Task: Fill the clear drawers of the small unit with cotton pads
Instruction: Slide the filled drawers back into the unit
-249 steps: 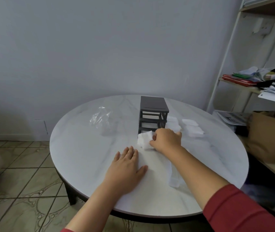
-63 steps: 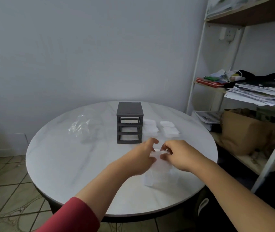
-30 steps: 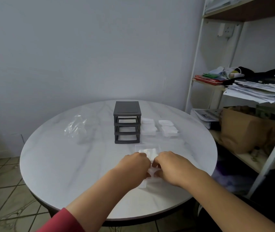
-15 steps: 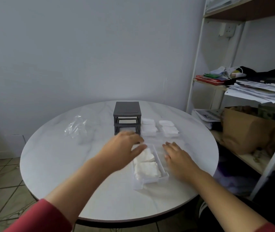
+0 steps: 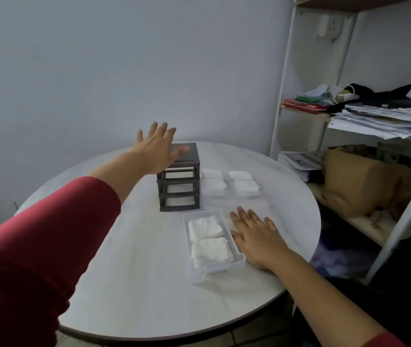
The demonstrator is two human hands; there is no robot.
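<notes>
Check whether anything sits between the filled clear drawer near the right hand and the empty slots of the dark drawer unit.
Nothing visible blocks it. The filled drawer lies just in front of the dark unit, with bare table between. The unit's slots look empty. The left hand is at the unit's top, not its front.

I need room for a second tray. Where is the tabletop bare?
Bare marble lies left of the dark grey drawer unit and the clear drawer of cotton pads, under the left hand's arm. Right of the unit is crowded: two more filled drawers, then the right hand.
</notes>
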